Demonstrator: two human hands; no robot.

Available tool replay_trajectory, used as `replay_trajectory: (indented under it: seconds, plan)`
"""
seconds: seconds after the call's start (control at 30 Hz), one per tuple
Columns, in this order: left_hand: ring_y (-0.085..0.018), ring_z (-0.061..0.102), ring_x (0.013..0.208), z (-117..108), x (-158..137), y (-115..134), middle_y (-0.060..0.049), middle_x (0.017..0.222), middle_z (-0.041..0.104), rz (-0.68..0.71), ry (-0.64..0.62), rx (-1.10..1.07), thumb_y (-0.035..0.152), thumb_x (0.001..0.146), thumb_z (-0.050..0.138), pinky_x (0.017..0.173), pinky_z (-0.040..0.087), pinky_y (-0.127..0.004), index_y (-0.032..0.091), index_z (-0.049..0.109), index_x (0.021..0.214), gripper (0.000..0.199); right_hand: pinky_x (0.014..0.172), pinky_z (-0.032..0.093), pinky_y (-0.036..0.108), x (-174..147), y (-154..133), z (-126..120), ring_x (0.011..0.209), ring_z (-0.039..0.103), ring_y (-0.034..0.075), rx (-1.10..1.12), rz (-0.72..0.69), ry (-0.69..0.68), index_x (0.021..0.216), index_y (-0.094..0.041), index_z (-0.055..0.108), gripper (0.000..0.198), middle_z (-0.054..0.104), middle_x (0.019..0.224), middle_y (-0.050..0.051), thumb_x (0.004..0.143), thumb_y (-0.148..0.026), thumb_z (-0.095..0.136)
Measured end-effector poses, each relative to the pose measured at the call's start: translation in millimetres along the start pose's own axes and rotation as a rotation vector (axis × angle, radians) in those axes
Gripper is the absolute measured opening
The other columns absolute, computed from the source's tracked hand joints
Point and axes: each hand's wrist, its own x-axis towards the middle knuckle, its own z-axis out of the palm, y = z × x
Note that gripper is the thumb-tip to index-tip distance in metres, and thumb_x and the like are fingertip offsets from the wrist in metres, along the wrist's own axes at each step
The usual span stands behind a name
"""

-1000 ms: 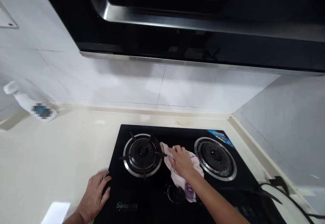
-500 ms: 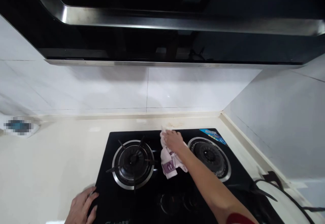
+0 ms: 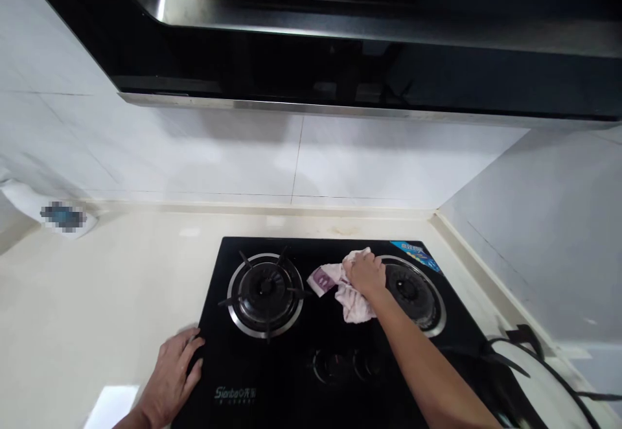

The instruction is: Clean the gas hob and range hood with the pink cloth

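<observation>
The hands are apart. The right hand [image 3: 365, 272] bears down on a bunched, pale pink cloth [image 3: 357, 306] with a purple patch, fingers curled over it. The cloth lies on the flat black glass cooktop [image 3: 286, 374], between the two burners and against the near side of the right-hand round, dark burner with a silver metal ring [image 3: 413, 289]. The left hand [image 3: 170, 371] rests at the cooktop's left edge, over the cream, glossy counter [image 3: 111, 286], gripping nothing that shows.

If the cloth swings left, its loose purple end could snag on the dark metal prongs [image 3: 297, 293] over the left-hand burner and drag them askew. Pushed right, its folds might catch the raised ring. A sweep toward the body could turn one of the round, dark control knobs [image 3: 335, 365], since they sit just in front of the cloth.

The forearm covers part of the right-hand burner, and the palm hides how firmly the cloth is pinched. A white plastic bottle [image 3: 29, 205] is cut off at the left. At the lower right, a white rounded object [image 3: 539, 383] with black parts runs out of view; it may be a pan lid or an appliance, but I cannot tell.
</observation>
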Motion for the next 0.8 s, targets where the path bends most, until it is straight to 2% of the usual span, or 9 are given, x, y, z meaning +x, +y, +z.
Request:
replay_trajectory:
  seconds: [0.13,0.2,0.3,0.37,0.4,0.5,0.63,0.7,0.8]
  plan:
    - [-0.027,0.060,0.119,-3.0,2.3,3.5,-0.010,0.126,0.064,0.004,0.022,-0.013,0.032,0.091,0.054,0.095,0.051,-0.042,0.025,0.059,0.117,0.027,0.103,0.035,0.051,-52.6,-10.4,6.8,0.129,0.044,0.037,0.030,-0.196,-0.098,0.144,-0.017,0.050,0.061,0.048,0.143,0.021,0.096,-0.055,0.042]
    - [-0.026,0.060,0.119,-4.3,3.3,4.8,-0.009,0.126,0.064,0.006,0.035,-0.014,0.031,0.091,0.054,0.095,0.051,-0.042,0.025,0.058,0.118,0.027,0.103,0.034,0.052,-71.4,-12.1,7.0,0.135,0.039,0.039,0.045,-0.318,-0.188,0.144,-0.026,0.050,0.067,0.044,0.148,0.016,0.087,-0.061,0.056]
    - [-0.026,0.060,0.118,-5.4,3.5,6.6,-0.009,0.125,0.064,0.008,0.037,-0.009,0.029,0.091,0.055,0.095,0.051,-0.041,0.025,0.058,0.118,0.027,0.101,0.033,0.050,-80.8,-12.3,2.2,0.130,0.042,0.038,0.090,-0.389,-0.192,0.125,-0.028,0.063,0.049,0.051,0.142,0.014,0.080,-0.046,0.067]
    - [-0.026,0.059,0.118,-5.3,2.5,7.7,-0.010,0.125,0.063,0.000,0.036,-0.010,0.028,0.091,0.055,0.095,0.051,-0.042,0.025,0.058,0.119,0.028,0.091,0.038,0.040,-72.8,-11.8,-4.8,0.112,0.055,0.030,0.151,-0.339,-0.130,0.106,-0.024,0.067,0.024,0.062,0.120,0.012,0.084,-0.033,0.059]
    - [-0.026,0.059,0.118,-5.0,1.8,8.2,-0.010,0.126,0.063,-0.005,0.036,-0.015,0.028,0.091,0.055,0.096,0.051,-0.042,0.025,0.058,0.119,0.028,0.085,0.039,0.035,-65.0,-12.0,-9.4,0.101,0.059,0.026,0.180,-0.311,-0.113,0.101,-0.022,0.066,0.020,0.066,0.107,0.011,0.087,-0.029,0.053]
    - [-0.026,0.058,0.119,-3.8,-0.8,9.3,-0.010,0.127,0.063,-0.026,0.018,-0.035,0.028,0.091,0.055,0.097,0.051,-0.043,0.025,0.059,0.118,0.028,0.071,0.039,0.031,-31.9,-20.0,-25.7,0.081,0.061,0.023,0.228,-0.268,-0.085,0.114,-0.018,0.062,0.032,0.066,0.085,0.008,0.096,-0.031,0.039]
    - [-0.027,0.058,0.121,-3.3,-3.1,10.1,-0.010,0.129,0.062,-0.051,-0.005,-0.047,0.029,0.091,0.055,0.098,0.051,-0.044,0.026,0.059,0.118,0.028,0.085,0.044,0.030,15.0,-63.1,-42.4,0.106,0.061,0.022,0.295,-0.388,-0.043,0.142,-0.022,0.049,0.046,0.065,0.120,0.009,0.097,-0.029,0.038]
    - [-0.027,0.058,0.121,-4.3,-3.3,10.6,-0.010,0.129,0.062,-0.053,-0.010,-0.047,0.028,0.091,0.055,0.099,0.051,-0.044,0.026,0.059,0.119,0.028,0.095,0.042,0.029,32.8,-96.6,-43.4,0.118,0.056,0.020,0.313,-0.494,-0.062,0.141,-0.026,0.053,0.046,0.058,0.134,0.007,0.097,-0.028,0.041]
    - [-0.027,0.057,0.122,-6.9,-2.7,11.6,-0.010,0.130,0.062,-0.049,-0.017,-0.047,0.027,0.090,0.056,0.099,0.050,-0.044,0.026,0.058,0.120,0.029,0.099,0.041,0.031,51.0,-143.8,-35.9,0.119,0.055,0.020,0.294,-0.618,-0.157,0.129,-0.034,0.065,0.039,0.059,0.134,0.002,0.097,-0.029,0.045]
